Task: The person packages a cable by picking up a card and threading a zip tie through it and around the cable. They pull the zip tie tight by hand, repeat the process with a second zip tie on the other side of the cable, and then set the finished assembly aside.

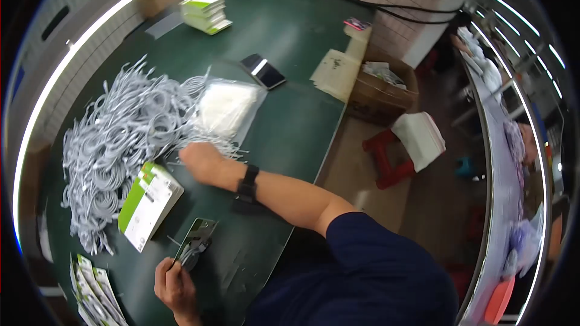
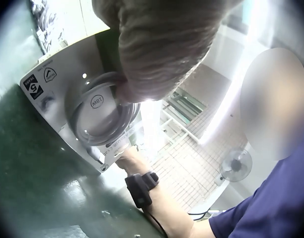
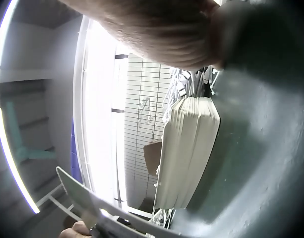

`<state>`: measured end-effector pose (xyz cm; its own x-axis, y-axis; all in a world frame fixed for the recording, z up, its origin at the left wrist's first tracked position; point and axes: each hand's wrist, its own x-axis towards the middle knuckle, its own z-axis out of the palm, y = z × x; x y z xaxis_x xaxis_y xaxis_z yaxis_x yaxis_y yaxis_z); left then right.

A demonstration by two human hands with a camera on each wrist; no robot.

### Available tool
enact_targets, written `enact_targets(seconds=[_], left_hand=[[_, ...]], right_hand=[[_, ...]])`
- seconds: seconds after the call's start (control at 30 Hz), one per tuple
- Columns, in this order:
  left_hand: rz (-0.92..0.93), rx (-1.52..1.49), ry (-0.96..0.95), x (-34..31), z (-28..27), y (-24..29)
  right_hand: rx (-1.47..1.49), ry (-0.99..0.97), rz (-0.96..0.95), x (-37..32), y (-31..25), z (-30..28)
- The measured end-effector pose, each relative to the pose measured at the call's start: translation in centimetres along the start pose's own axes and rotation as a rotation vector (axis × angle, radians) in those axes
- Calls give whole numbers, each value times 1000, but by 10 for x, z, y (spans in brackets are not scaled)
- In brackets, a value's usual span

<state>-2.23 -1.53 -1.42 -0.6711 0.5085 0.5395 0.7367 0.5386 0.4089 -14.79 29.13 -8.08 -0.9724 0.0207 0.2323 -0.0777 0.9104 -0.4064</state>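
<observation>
On the left of the worktop [image 1: 272,122], fanned packs [image 1: 93,293] are lying near the edge, and above them a large cable pile [image 1: 115,145] is spreading across the surface. Just right of the pile's lower part, a block of green-and-white cards [image 1: 151,205] is standing on the worktop. Right of the fanned packs, the left hand [image 1: 175,287] is holding a single card [image 2: 55,101] above the worktop; its grip is closing on the card, and a digit is pressing on the grey coil [image 2: 100,137] lying against the printed face. The right hand [image 1: 205,163] is hanging at the right edge of the pile, between the card block and a clear bag [image 1: 229,108] with white contents; its fingertips are not showing clearly, so the width of its grip and any contact cannot be told. Farther up, a second card stack [image 1: 205,13] is lying near the back, and a dark phone [image 1: 264,71] is resting beyond the bag. The step in hand appears to be holding the coil on its card while the right hand is working at the pile. Handling at this stage is probably calling for steady, light pressure at the left grip, since the coil could be slipping or the card bending.
</observation>
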Motion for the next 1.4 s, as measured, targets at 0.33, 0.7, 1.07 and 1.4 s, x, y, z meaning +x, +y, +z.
enact_targets(seconds=[0.33, 0.7, 1.07, 1.4], left_hand=[[128, -18, -6, 17, 6, 1], [142, -39, 7, 19, 8, 2], [152, -27, 3, 20, 9, 3], [189, 9, -37, 36, 5, 18]], right_hand=[[86, 44, 43, -4, -12, -13], [112, 197, -44, -3, -9, -10], [252, 577, -196, -3, -14, -24], [476, 616, -196, 3, -21, -27]])
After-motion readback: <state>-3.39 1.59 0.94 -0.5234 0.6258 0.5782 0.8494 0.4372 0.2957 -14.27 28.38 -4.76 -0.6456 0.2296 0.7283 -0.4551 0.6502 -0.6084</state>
